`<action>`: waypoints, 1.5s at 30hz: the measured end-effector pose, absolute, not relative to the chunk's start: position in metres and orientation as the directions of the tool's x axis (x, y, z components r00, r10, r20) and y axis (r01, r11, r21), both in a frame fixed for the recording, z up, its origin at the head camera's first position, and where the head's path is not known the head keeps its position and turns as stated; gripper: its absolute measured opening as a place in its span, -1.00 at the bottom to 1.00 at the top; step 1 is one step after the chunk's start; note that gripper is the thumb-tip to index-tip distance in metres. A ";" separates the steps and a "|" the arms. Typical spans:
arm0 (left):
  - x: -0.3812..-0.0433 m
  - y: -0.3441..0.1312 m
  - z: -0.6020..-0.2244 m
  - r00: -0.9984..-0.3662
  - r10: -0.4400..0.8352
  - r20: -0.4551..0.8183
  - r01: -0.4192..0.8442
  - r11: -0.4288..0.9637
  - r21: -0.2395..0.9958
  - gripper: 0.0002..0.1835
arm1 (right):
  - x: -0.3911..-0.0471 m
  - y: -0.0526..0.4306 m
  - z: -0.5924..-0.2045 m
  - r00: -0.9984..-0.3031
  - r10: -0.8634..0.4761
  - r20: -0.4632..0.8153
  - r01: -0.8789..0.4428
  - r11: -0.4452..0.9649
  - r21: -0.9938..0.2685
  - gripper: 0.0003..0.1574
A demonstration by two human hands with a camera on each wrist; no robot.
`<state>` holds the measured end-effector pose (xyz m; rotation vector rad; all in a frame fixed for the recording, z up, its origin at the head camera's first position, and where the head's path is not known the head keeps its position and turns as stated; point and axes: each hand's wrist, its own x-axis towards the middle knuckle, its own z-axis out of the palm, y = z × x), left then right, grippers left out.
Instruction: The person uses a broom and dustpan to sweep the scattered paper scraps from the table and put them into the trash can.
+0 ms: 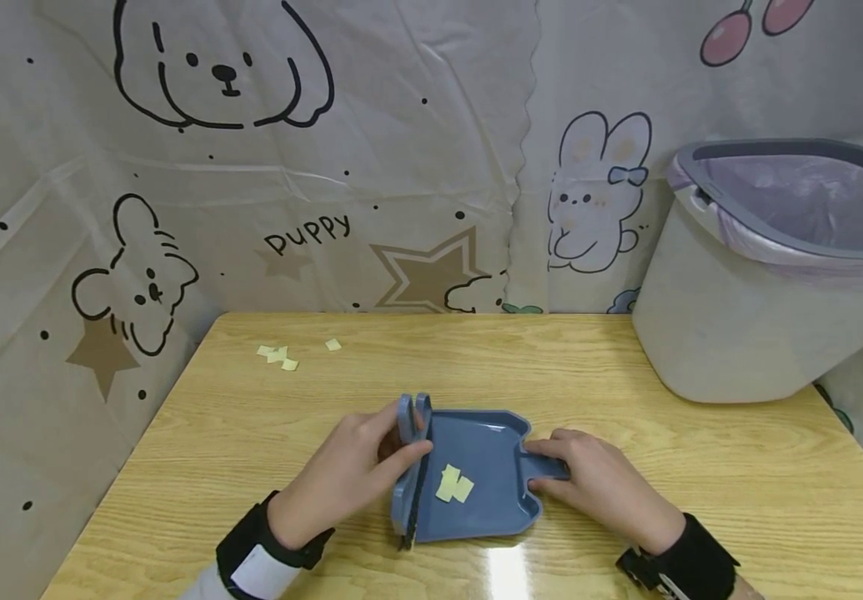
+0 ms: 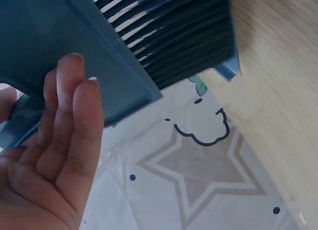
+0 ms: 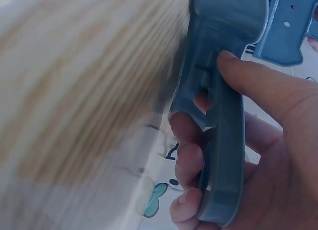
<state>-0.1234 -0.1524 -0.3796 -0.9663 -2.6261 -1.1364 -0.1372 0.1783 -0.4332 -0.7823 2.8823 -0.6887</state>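
Head | left hand (image 1: 356, 457) grips brush (image 1: 401, 504) | right hand (image 1: 613, 477) grips dustpan (image 1: 487, 454) | only here: yellow scraps (image 1: 448, 483) inside dustpan

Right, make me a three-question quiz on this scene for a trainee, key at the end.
1. What does the left hand grip?

2. True or false: some yellow scraps lie in the dustpan, while others lie on the table.

3. In the head view, at which part of the table is the bin?
A) near left corner
B) far right
C) far left corner

Key:
1. The brush.
2. True.
3. B.
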 end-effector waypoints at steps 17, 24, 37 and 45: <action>-0.136 -0.191 -0.359 -0.835 0.381 0.398 0.551 0.583 0.597 -0.93 | -0.135 0.178 -0.433 -0.866 -0.490 0.098 -0.480 0.761 -0.436 -0.45; -0.141 -0.194 -0.359 -0.859 0.379 0.344 0.511 0.597 0.618 -0.92 | -0.136 0.190 -0.413 -0.886 -0.424 0.189 -0.463 0.775 -0.430 -0.45; -0.145 -0.187 -0.366 -0.869 0.408 0.279 0.481 0.562 0.673 -0.87 | -0.131 0.239 -0.350 -0.832 -0.336 0.441 -0.499 0.802 -0.329 -0.50; -0.144 -0.186 -0.365 -0.877 0.413 0.246 0.459 0.567 0.683 -0.81 | -0.129 0.264 -0.287 -0.770 -0.316 0.554 -0.494 0.845 -0.205 -0.39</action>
